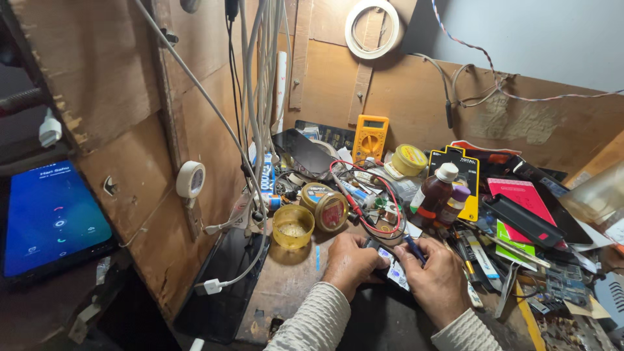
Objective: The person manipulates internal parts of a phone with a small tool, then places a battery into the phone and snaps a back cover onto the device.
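My left hand (351, 261) rests on the wooden bench (286, 286) and pinches the left side of a small device (393, 268) with a white and blue face. My right hand (437, 276) grips a thin blue-handled tool (414, 247), its tip pointing down at the same device. The hands nearly touch over it, hiding most of the device. Both wrists wear cream ribbed sleeves.
A yellow multimeter (370, 137) with red leads, a yellow plastic cup (292, 227), round tins (330, 207), brown bottles (434, 191), and cluttered tools (494, 253) crowd the bench. White cables (257, 117) hang at left. A lit phone (51, 218) lies at far left. A tape roll (372, 27) hangs above.
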